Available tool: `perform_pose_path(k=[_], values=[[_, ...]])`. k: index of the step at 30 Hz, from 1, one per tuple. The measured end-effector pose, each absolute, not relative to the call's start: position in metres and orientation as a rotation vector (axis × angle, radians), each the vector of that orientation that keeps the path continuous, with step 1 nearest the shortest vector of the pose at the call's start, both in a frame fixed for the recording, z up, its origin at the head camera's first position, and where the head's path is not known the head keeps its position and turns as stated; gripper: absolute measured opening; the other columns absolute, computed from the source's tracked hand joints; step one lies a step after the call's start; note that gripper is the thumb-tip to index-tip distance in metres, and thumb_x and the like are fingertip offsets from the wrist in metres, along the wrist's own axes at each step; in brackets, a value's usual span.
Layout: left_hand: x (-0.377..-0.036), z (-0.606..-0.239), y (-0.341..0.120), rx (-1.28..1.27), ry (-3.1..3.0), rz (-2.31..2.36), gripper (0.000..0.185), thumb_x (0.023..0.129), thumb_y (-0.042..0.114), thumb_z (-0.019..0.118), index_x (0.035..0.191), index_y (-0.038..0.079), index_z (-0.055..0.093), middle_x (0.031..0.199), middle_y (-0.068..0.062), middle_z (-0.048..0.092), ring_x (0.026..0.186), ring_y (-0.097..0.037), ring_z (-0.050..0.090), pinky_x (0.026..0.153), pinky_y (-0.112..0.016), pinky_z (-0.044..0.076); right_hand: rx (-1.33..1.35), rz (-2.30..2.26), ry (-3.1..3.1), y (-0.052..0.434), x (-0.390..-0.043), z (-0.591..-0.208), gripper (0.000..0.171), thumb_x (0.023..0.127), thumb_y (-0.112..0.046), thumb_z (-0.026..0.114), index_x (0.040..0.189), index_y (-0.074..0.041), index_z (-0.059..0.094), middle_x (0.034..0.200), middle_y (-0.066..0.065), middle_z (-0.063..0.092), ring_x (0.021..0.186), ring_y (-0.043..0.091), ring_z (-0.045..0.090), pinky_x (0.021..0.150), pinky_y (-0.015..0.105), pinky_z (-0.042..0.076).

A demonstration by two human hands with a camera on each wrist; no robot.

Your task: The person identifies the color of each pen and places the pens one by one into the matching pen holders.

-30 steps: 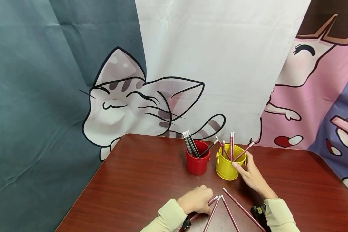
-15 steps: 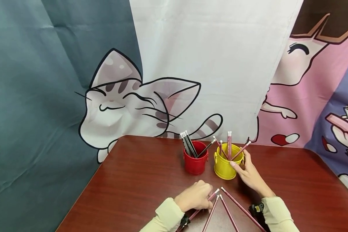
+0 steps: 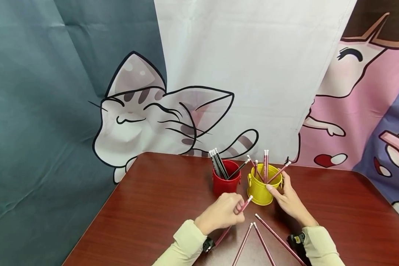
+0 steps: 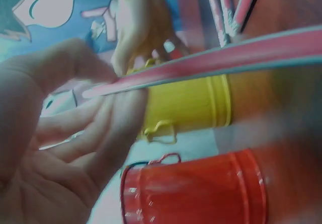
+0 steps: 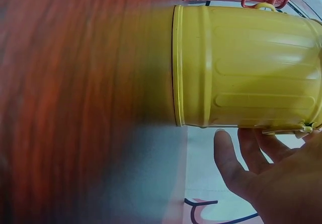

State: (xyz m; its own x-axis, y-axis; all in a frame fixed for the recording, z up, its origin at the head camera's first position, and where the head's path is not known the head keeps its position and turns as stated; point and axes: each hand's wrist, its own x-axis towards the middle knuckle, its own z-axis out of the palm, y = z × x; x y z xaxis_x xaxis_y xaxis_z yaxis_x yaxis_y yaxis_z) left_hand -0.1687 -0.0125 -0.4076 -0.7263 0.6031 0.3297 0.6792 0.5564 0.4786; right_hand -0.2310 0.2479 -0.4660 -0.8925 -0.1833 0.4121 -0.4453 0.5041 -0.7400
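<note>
My left hand (image 3: 221,212) pinches a pink pencil (image 4: 201,63) between thumb and fingers, its white eraser end pointing up toward the buckets. It hovers over the table in front of a red bucket (image 3: 224,187). My right hand (image 3: 290,203) holds a small yellow bucket (image 3: 260,195) at its right side, thumb at the front rim. In the right wrist view, fingers (image 5: 226,156) lie along the bucket's side by its handle. Several pink pencils (image 3: 266,166) stand in the yellow bucket, eraser ends up.
Several black pencils (image 3: 219,165) lean in the red bucket, left of the yellow one. Three pink pencils lie fanned on the brown table (image 3: 153,207): a left one (image 3: 242,244), a middle one (image 3: 264,244) and a right one (image 3: 279,239). A printed cloth (image 3: 252,74) hangs behind.
The left hand has lifted the pink pencil off the table and moved it up toward the buckets. The right hand stays on the yellow bucket.
</note>
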Motion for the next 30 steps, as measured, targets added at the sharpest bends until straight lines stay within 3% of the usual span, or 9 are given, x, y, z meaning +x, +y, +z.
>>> perform_pose_path(k=[15,23,30], values=[[-0.181,-0.409,-0.024,-1.079,-2.029,-1.232,0.017,0.077,0.0,0.063,0.093,0.005,0.057,0.083,-0.003,0.056,0.071,-0.003,0.059,0.067,-0.01,0.049,0.542,1.364,-2.469,0.248,-0.232,-0.466,0.071,0.09,-0.016,0.058,0.144,-0.013,0.012,0.131,0.019,0.039,0.118,0.03,0.038,0.089,0.001,0.024],[-0.185,-0.415,-0.021,-1.055,-1.88,-1.259,0.025,0.073,-0.006,0.066,0.095,0.0,0.057,0.085,-0.007,0.057,0.073,-0.012,0.061,0.066,-0.017,0.053,0.549,1.366,-2.476,0.244,-0.227,-0.458,0.07,0.09,-0.012,0.058,0.143,-0.007,0.012,0.129,0.022,0.039,0.117,0.032,0.039,0.087,0.001,0.025],[-0.186,-0.417,-0.02,-1.05,-1.819,-1.224,0.027,0.07,-0.007,0.067,0.095,-0.001,0.057,0.086,-0.008,0.057,0.072,-0.013,0.062,0.066,-0.019,0.053,0.548,1.371,-2.488,0.25,-0.232,-0.466,0.071,0.091,-0.017,0.057,0.143,-0.008,0.01,0.131,0.02,0.037,0.12,0.031,0.037,0.089,0.001,0.023]])
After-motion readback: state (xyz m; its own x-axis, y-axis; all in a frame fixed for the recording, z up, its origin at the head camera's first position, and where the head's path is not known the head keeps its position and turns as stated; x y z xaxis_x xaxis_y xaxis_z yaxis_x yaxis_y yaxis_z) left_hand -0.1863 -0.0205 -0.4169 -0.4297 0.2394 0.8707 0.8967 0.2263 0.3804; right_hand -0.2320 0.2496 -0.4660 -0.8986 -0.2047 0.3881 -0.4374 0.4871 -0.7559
